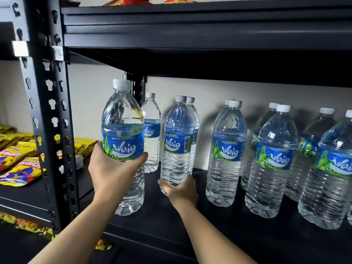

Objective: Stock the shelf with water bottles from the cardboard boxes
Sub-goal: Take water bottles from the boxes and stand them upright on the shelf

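Observation:
My left hand (112, 168) grips a clear water bottle (123, 134) with a blue label and white cap, holding it at the left end of the black shelf (162, 221). My right hand (181, 189) holds a second bottle (177, 141) near its base, just to the right of the first. Behind them stand two more bottles (151, 130) near the back wall. Further right, several bottles (226, 153) stand upright in paired rows on the same shelf. No cardboard box is in view.
A black slotted upright post (51, 111) borders the shelf on the left. Yellow snack packets (17, 161) lie on the neighbouring shelf to the left. Another black shelf (190, 31) sits close overhead, with red packets on top of it.

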A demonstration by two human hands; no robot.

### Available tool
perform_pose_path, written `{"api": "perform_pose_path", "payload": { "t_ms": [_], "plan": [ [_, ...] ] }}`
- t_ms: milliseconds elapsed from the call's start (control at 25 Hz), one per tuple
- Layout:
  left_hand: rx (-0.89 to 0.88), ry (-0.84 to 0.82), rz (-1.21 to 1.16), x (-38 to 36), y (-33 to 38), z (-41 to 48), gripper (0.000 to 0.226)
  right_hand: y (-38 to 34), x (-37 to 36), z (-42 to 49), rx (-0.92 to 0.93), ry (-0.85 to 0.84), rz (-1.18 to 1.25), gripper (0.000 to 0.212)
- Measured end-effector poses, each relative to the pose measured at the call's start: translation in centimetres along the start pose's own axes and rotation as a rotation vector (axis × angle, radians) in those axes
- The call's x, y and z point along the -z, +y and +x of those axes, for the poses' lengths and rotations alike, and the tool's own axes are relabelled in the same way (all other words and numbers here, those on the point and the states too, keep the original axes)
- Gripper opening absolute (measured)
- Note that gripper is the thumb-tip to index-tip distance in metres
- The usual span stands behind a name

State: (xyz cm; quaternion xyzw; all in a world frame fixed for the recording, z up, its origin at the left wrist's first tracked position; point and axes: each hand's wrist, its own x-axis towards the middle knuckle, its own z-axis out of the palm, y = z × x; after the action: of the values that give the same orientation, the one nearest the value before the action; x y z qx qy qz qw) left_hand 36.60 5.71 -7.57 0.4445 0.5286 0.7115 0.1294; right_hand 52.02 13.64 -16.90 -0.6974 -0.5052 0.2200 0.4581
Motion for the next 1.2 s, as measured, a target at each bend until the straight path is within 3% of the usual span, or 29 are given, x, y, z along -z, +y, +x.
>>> {"api": "perform_pose_path", "payload": {
  "t_ms": [240,400,520,920,1200],
  "plan": [
    [-0.006,-0.039,0.029,0.2,-0.3,0.4,0.066,0.4,0.4,0.0,0.003,-0.102,-0.052,0.101],
    [-0.001,-0.101,0.083,0.0,-1.2,1.6,0.067,2.2,2.5,0.2,0.131,-0.278,-0.436,0.113],
    [0.02,-0.115,0.081,-0.9,-1.8,3.2,0.072,2.9,3.6,0.2,0.2,-0.304,-0.607,0.111],
    [0.07,-0.172,0.096,-5.0,-4.9,6.7,0.069,2.9,3.4,0.6,0.245,-0.337,-0.694,0.109],
    [0.122,-0.279,0.088,-4.8,-7.7,5.1,0.106,3.1,3.3,1.0,0.239,-0.36,-0.724,0.114]
  ]
}}
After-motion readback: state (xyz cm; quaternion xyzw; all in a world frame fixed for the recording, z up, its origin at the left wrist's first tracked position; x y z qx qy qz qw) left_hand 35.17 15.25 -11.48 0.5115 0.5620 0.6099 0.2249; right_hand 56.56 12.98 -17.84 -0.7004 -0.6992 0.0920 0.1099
